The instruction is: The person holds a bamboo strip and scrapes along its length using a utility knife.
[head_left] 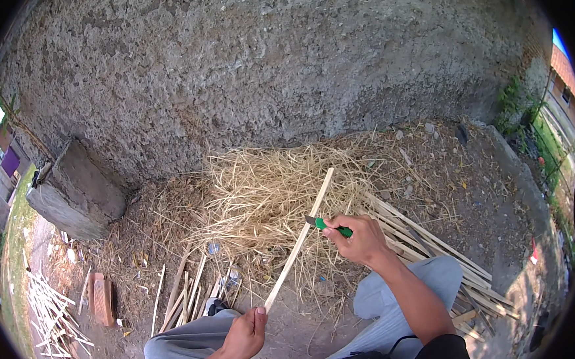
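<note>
A person sits on the ground outdoors, seen from above, with grey-trousered knees at the bottom of the view and a rough grey concrete wall filling the upper half.

The left hand, at about 6 o'clock, is closed around the lower end of a long pale wooden strip. The strip rises from that hand toward 12 o'clock, tilted slightly right, and its upper end lies over a heap of dry shavings at the centre.

The right hand, just right of centre at about 3 o'clock from the strip's middle, is clamped around the handle of a green knife. Its dark blade points left and meets the strip roughly midway along.

Judging progress from how things lie, much appears already done. The shavings heap is large, and a bundle of finished-looking slats lies at 4 o'clock behind the right forearm. More slats lie at 7 o'clock near the left knee, and a scatter of thin sticks sits at 8 o'clock by the edge. The strip in hand seems partway through, with the blade only at its middle. How many raw pieces remain cannot be told.

A concrete block stands at 9 o'clock against the wall.
</note>
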`<action>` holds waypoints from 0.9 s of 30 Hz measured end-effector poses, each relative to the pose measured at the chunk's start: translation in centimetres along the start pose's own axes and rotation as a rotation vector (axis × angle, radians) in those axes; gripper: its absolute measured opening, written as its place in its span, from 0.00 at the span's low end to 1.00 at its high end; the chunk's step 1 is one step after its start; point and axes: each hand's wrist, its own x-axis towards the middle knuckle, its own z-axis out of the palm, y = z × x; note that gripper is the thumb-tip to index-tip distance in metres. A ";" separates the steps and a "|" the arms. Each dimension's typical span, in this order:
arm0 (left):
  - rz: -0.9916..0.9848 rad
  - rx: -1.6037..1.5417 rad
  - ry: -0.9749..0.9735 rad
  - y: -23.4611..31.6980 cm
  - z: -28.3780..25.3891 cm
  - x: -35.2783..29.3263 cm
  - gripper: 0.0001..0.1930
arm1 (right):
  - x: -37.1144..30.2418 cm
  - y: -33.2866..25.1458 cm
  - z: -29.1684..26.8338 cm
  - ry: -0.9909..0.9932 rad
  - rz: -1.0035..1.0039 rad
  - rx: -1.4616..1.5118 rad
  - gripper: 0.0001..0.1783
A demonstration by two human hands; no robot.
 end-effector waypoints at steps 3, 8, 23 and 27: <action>-0.001 0.037 -0.009 0.8 -0.2 -0.2 0.20 | 0.4 1.1 0.8 0.065 0.040 0.022 0.10; -0.075 0.019 -0.041 0.8 -0.5 -0.8 0.20 | 1.6 3.6 2.8 0.162 -0.045 -0.041 0.11; -0.160 -0.257 -0.094 -1.2 -1.1 0.3 0.24 | 4.2 6.0 1.0 0.289 0.241 0.469 0.10; -0.148 -0.260 -0.099 -1.2 -0.8 -0.1 0.25 | 3.3 5.2 0.7 0.285 0.140 0.548 0.09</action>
